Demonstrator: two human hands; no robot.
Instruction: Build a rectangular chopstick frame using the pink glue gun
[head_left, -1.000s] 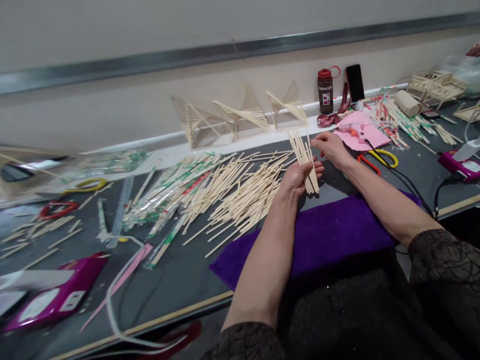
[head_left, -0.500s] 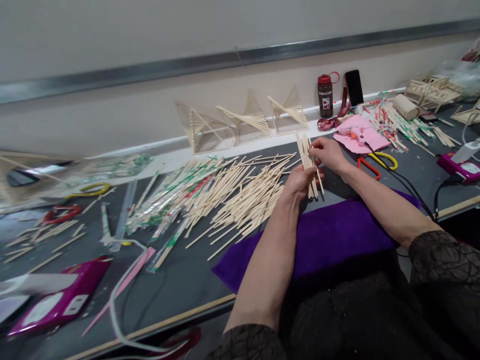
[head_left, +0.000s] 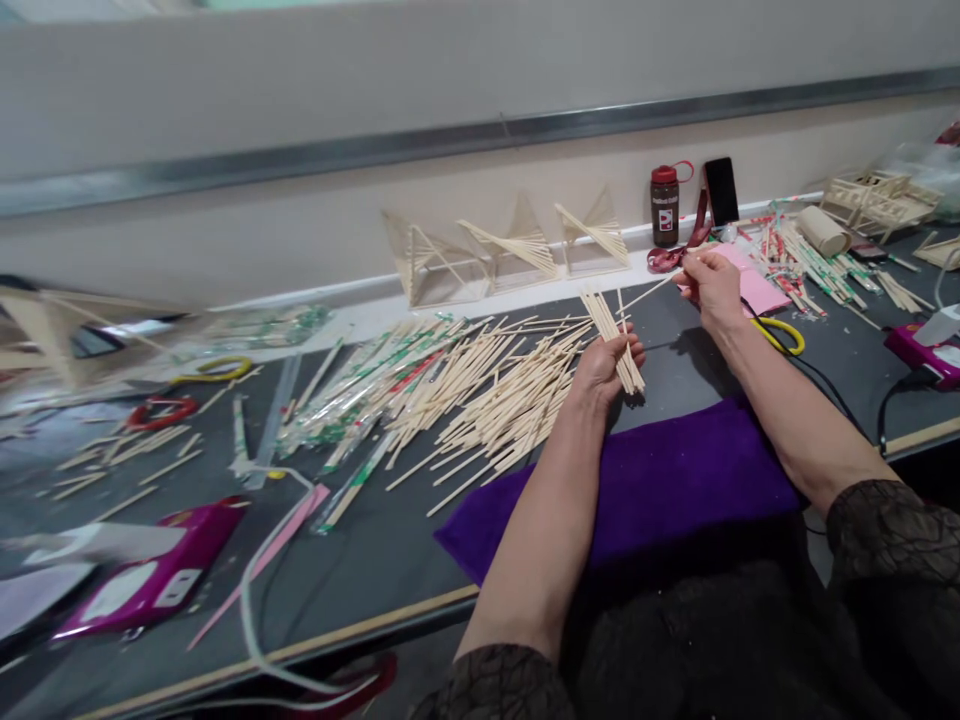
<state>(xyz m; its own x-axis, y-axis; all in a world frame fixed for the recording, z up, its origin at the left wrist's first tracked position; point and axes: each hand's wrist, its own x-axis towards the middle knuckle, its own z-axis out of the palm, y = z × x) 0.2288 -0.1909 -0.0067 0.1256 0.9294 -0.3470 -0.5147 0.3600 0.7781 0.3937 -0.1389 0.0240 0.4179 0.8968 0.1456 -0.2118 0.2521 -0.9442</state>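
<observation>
A bundle of thin wooden sticks (head_left: 604,322) is held upright and slightly tilted in my left hand (head_left: 606,365), whose fingers wrap round its lower half. Up and to the right, my right hand (head_left: 711,284) pinches the end of a single stick (head_left: 651,291), which slants down toward the bundle. Left of my left hand lies a large loose pile of bare sticks (head_left: 510,400). A purple cloth (head_left: 675,475) is spread along the table edge below both hands. Behind my right hand is a pink sheet (head_left: 757,284).
Three stick-built frames (head_left: 517,252) stand against the wall, with a bottle (head_left: 664,210) and a phone (head_left: 721,192) to their right. Wrapped sticks (head_left: 360,380), yellow-handled scissors (head_left: 214,370) and a magenta device (head_left: 161,575) with a white cable are at the left.
My right hand has moved away from the bundle, up and to the right, with one stick in its fingers. My left hand still holds the bundle. The view has shifted slightly.
</observation>
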